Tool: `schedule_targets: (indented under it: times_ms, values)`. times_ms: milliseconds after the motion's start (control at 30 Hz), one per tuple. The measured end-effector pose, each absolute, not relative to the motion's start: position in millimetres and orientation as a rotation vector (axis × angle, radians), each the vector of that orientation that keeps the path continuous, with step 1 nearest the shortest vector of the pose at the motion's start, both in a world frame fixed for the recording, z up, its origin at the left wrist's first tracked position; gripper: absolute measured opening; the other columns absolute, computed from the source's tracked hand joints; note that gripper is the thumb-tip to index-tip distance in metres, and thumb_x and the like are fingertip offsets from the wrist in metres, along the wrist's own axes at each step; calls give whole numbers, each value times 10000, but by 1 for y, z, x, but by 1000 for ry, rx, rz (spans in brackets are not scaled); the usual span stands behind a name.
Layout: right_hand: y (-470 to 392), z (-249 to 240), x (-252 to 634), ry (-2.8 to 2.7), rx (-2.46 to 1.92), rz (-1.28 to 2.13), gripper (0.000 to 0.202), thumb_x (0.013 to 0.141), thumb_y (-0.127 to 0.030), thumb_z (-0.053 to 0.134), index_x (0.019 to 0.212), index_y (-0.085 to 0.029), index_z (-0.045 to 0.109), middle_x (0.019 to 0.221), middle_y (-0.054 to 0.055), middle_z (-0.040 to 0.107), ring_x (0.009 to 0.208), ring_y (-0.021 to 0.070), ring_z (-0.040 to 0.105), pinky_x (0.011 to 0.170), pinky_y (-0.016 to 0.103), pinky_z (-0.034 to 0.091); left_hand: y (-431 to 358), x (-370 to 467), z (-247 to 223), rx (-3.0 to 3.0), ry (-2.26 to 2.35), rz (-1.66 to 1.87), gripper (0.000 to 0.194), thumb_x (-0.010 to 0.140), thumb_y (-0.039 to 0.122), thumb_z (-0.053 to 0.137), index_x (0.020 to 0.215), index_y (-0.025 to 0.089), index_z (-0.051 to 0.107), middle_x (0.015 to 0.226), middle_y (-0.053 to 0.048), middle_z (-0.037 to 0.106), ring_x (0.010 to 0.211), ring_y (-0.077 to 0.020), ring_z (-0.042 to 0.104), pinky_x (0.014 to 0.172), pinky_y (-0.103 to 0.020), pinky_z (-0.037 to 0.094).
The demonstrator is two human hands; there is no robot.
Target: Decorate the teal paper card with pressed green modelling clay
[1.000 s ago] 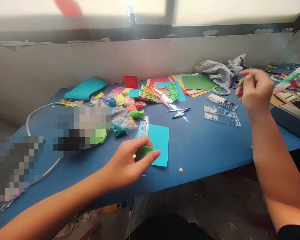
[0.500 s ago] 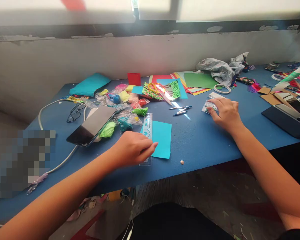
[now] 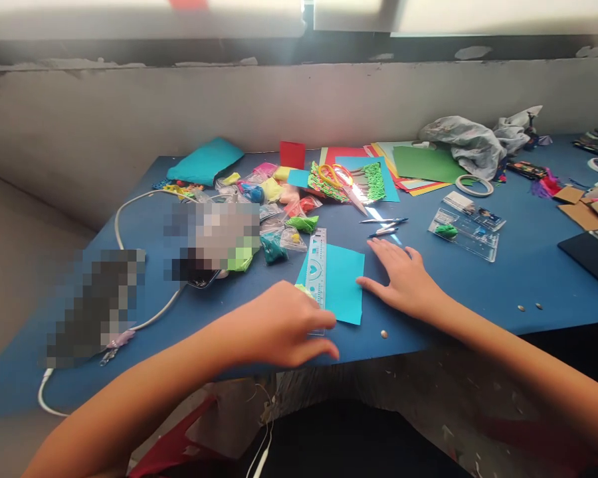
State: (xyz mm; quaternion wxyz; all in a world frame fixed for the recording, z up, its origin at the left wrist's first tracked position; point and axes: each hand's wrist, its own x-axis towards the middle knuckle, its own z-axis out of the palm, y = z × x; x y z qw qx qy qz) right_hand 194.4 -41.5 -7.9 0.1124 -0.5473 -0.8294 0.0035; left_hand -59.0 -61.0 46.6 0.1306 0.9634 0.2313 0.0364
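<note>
A clear plastic ruler (image 3: 316, 255) lies over the left part of a light blue sheet of paper (image 3: 346, 285) near the table's front edge. Above the ruler's lower end is my left hand (image 3: 292, 325), its thumb and index finger apart and its other fingers curled from sight. A small yellow-green bit (image 3: 303, 290) shows just behind that hand; I cannot tell what it is. Beside the paper's right edge, my right hand (image 3: 403, 279) has its fingers spread, with nothing in them. Two pens (image 3: 383, 226) lie just beyond its fingertips.
Bags of coloured clay (image 3: 274, 245) and a blurred-out patch (image 3: 214, 232) are at left, with a white cable (image 3: 159, 309). Orange-handled scissors (image 3: 346, 186) rest on crafted paper. At right lie a clear plastic case (image 3: 466, 232), a tape roll (image 3: 474, 186) and a dark phone (image 3: 591, 262).
My right hand has left the clear plastic case and come over beside the blue paper. My left hand is lower, with thumb and index finger wider apart. The view has turned left.
</note>
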Motion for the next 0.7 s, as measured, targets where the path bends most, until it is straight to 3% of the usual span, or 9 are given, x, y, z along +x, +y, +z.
schedule_targets:
  times_ms: [100, 133, 233, 300, 367, 500, 567, 700]
  values:
    - [-64, -5, 186, -2536, -1221, -101, 743, 887, -674, 450, 1366, -109, 503, 1402, 229, 532, 1313, 372, 485, 1061, 633, 300, -71, -55, 48, 2797, 751, -159, 243, 813, 400, 729, 861, 193, 609, 615, 6, 642, 555, -174, 598, 462, -270, 227]
    - [-70, -4, 183, -2563, -1074, -125, 647, 898, -635, 485, 1315, -145, 553, 1357, 197, 585, 1286, 349, 516, 1091, 625, 260, -72, -54, 46, 2811, 781, -191, 223, 819, 359, 724, 879, 188, 595, 633, -1, 651, 560, -182, 605, 461, -269, 234]
    - [-79, -2, 181, -2557, -775, -205, 180, 945, -314, 575, 1042, -203, 677, 1099, 70, 744, 1126, 256, 639, 1135, 580, 217, -71, -53, 41, 2851, 795, -131, 137, 885, 295, 627, 875, 182, 551, 664, -14, 651, 570, -191, 611, 464, -277, 296]
    - [-73, 0, 186, -2582, -644, -251, 172, 943, -129, 525, 946, -187, 687, 993, 35, 766, 1061, 236, 671, 1118, 579, 262, -70, -53, 39, 2872, 764, -54, 130, 925, 293, 555, 850, 189, 537, 653, -10, 635, 559, -191, 603, 464, -290, 328]
    - [-62, 3, 195, -2653, -503, -291, 253, 946, -70, 456, 956, -173, 687, 1004, 45, 763, 1061, 243, 673, 1076, 586, 332, -69, -53, 38, 2889, 752, 1, 170, 950, 291, 504, 814, 192, 531, 634, -7, 617, 546, -188, 593, 462, -295, 338]
    - [-43, 13, 212, -2744, -392, -365, 289, 954, -67, 423, 994, -186, 683, 1023, 61, 759, 1056, 233, 673, 1017, 558, 417, -67, -53, 42, 2745, 780, 123, 188, 965, 252, 460, 816, 178, 548, 682, -21, 629, 586, -163, 597, 524, -268, 400]
    - [-39, 21, 216, -2756, -415, -312, 227, 973, -148, 451, 1009, -177, 673, 990, 65, 762, 1014, 231, 685, 1000, 532, 431, -63, -50, 46, 2444, 805, 258, 120, 956, 260, 482, 965, 175, 567, 802, -31, 659, 687, -151, 621, 616, -248, 464]
    - [-33, 33, 209, -2584, -407, -346, 287, 965, -338, 522, 1169, -151, 599, 1023, 108, 752, 961, 234, 689, 924, 467, 458, -48, -33, 48, 1726, 760, 529, 357, 914, 192, 482, 1267, 170, 433, 1034, -83, 653, 923, -165, 644, 748, -262, 535]
